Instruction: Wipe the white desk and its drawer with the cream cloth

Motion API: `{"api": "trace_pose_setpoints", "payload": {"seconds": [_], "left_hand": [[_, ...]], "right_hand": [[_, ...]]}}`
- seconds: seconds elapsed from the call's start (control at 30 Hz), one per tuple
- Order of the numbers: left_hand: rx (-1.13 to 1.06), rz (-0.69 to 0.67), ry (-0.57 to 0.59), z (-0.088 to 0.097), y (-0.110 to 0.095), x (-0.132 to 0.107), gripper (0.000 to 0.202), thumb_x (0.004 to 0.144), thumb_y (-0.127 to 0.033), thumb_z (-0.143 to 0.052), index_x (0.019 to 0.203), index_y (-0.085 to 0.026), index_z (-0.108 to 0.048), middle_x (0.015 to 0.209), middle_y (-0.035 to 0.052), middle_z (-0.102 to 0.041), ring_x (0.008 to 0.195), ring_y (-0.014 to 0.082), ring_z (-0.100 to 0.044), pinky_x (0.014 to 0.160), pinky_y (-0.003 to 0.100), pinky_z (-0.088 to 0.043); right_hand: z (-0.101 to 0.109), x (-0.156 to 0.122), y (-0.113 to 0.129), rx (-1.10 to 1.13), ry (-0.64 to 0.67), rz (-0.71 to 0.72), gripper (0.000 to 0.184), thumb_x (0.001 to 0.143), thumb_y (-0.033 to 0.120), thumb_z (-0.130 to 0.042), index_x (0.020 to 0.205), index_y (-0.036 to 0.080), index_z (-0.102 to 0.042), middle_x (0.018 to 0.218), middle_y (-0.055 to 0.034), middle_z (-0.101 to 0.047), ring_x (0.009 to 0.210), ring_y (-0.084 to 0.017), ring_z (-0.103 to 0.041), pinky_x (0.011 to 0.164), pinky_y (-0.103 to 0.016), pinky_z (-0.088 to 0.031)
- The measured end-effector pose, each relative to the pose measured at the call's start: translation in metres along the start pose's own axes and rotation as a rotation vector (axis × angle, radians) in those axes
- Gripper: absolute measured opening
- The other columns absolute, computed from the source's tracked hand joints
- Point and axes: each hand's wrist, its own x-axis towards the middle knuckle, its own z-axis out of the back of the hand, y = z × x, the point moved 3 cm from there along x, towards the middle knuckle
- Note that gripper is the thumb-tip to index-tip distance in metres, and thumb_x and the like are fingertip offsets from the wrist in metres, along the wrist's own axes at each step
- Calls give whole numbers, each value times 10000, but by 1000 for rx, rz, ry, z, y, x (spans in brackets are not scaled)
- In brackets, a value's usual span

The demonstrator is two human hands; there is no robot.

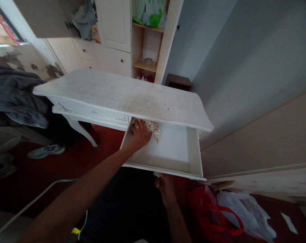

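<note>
Inside the pulled-out white drawer (178, 145), a crumpled cream cloth (154, 128) lies in the back left corner. My left hand (141, 135), with a ring on one finger, is closed over this cloth and presses it against the drawer's left inner side. Below the drawer front, the curled fingers of my right hand (165, 189) are at a pale knob (156, 174), and they partly hide it. The drawer belongs to a white table (104, 89) whose top is smudged grey, with dark specks near the middle.
A white wardrobe (113, 27) with an open door and shelves stands behind the table. At right are a wall, a red bag (203, 209) and a white plastic bag (246, 212). On the left lie dark clothes (13, 94), a shoe (46, 151) and a white cable (39, 195).
</note>
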Motion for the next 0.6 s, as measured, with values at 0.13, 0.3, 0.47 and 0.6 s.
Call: {"api": "trace_pose_setpoints", "payload": {"seconds": [0.13,0.3,0.47,0.6], "left_hand": [[-125,152,-61,-11,-12,27,806,843,-577,-564,1417,-39,-388,1485,296,-403,1391,392,-391,1079,476,-389],[-175,215,-93,-14,-33,51,697,788,-519,-617,1362,-133,-530,1427,239,-505,1365,418,-384,1057,589,-353],[-103,125,-69,-10,-44,49,455,834,-418,-578,1202,-160,-652,1298,186,-620,1294,419,-440,1038,610,-319],[-32,-106,22,-10,-57,36,429,876,-406,-535,1162,-100,-622,1271,212,-618,1241,407,-474,1002,566,-350]], "right_hand": [[-1,0,0,19,6,-14,290,696,465,-742,687,185,-668,704,0,-640,495,-91,-445,474,-250,-345],[-3,2,2,20,25,-21,281,696,457,-736,733,182,-688,719,-6,-655,487,-87,-430,465,-245,-333],[-3,3,2,10,41,-29,303,706,460,-739,789,169,-720,807,-34,-696,489,-79,-429,468,-246,-323],[-3,3,1,7,43,-7,311,725,474,-733,789,170,-716,791,-31,-683,491,-78,-417,468,-245,-311]]}}
